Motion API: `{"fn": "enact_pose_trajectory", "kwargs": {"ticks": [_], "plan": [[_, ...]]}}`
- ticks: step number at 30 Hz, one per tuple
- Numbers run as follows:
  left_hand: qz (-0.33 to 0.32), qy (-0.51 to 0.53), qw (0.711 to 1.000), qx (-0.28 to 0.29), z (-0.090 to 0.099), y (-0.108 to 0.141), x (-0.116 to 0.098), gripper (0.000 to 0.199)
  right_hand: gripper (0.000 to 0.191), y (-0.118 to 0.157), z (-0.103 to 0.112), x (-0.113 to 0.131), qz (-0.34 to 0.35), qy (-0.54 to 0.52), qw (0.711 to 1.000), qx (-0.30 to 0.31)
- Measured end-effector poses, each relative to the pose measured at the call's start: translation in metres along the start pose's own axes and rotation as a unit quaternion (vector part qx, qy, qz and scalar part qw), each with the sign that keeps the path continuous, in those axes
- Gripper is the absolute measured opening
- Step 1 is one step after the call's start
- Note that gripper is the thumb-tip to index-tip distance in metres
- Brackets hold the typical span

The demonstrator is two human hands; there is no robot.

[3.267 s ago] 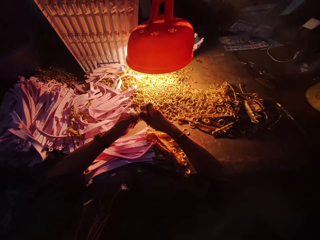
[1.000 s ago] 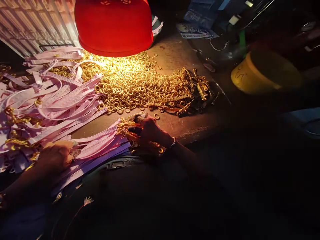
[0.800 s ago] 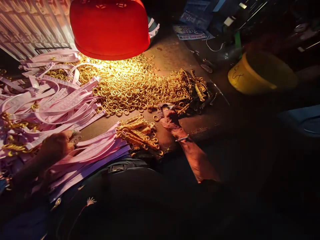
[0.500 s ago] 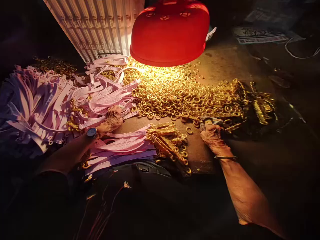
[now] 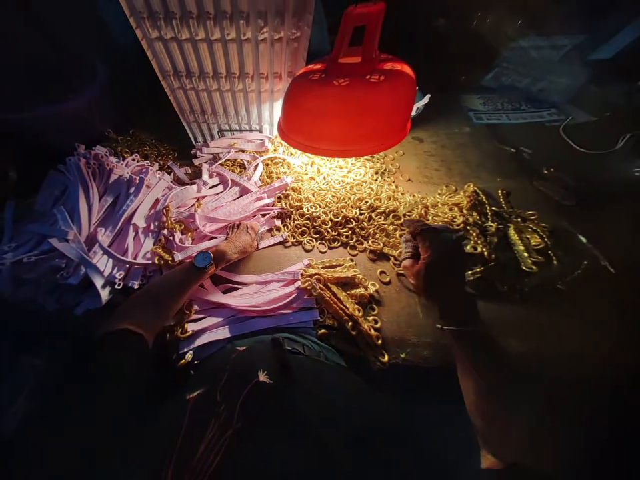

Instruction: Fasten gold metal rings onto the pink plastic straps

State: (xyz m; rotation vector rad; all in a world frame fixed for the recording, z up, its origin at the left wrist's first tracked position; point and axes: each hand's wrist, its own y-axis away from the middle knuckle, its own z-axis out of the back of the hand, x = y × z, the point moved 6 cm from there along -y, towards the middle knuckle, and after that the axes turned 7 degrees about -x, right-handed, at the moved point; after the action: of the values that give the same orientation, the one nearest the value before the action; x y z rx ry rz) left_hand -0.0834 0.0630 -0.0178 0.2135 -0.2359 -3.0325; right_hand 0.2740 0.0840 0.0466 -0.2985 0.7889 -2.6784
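Observation:
My left hand (image 5: 244,241), with a watch at its wrist, is curled closed on a pink strap (image 5: 273,241) at the front of a heap of pink straps (image 5: 150,200). The strap's end sticks out to the right of my fingers. In deep shadow, my right hand (image 5: 423,257) is closed at the front edge of a pile of gold rings (image 5: 340,207); what its fingers hold is hidden. Gold twisted chain pieces (image 5: 523,243) lie to its right. Between my hands and nearer to me rest pink straps with gold chain ends (image 5: 340,283).
A red lamp shade (image 5: 347,110) hangs low over the rings. Behind the straps leans a pale ribbed panel (image 5: 225,60). A single ring (image 5: 383,276) lies apart on the brown tabletop (image 5: 400,333). A printed packet (image 5: 515,110) and a thin cord (image 5: 593,148) are at the back right.
The view has tilted up and shifted a little, so the scene sits lower. My right hand and forearm have fallen into shadow. The left hand stays on the strap.

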Motion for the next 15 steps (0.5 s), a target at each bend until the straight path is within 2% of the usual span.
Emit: {"fn": "enact_pose_trajectory", "kwargs": {"ticks": [2,4,6,8,10,12,14,15], "plan": [[-0.022,0.050,0.997,-0.061,0.014,0.000,-0.002,0.027,0.034,-0.010,-0.001,0.029,0.006,-0.055,0.998,-0.018],[-0.068,0.162,0.972,-0.156,0.035,0.009,-0.010,0.027,0.033,-0.017,-0.008,0.060,0.000,-0.186,0.982,-0.030],[-0.096,0.289,0.922,-0.240,0.054,0.023,-0.017,0.028,0.031,-0.022,-0.025,0.092,-0.029,-0.333,0.942,-0.012],[-0.079,0.387,0.880,-0.265,0.060,0.033,-0.024,0.029,0.029,-0.023,-0.050,0.122,-0.090,-0.459,0.883,0.043],[-0.047,0.471,0.855,-0.211,0.049,0.036,-0.033,0.033,0.028,-0.020,-0.074,0.148,-0.148,-0.534,0.827,0.096],[-0.031,0.560,0.820,-0.113,0.029,0.035,-0.043,0.039,0.027,-0.015,-0.092,0.167,-0.175,-0.581,0.781,0.152],[-0.024,0.632,0.774,-0.021,0.009,0.034,-0.050,0.041,0.029,-0.009,-0.105,0.175,-0.164,-0.598,0.750,0.230],[-0.015,0.656,0.755,0.011,0.001,0.033,-0.051,0.040,0.030,-0.008,-0.109,0.175,-0.138,-0.589,0.750,0.267]]}}
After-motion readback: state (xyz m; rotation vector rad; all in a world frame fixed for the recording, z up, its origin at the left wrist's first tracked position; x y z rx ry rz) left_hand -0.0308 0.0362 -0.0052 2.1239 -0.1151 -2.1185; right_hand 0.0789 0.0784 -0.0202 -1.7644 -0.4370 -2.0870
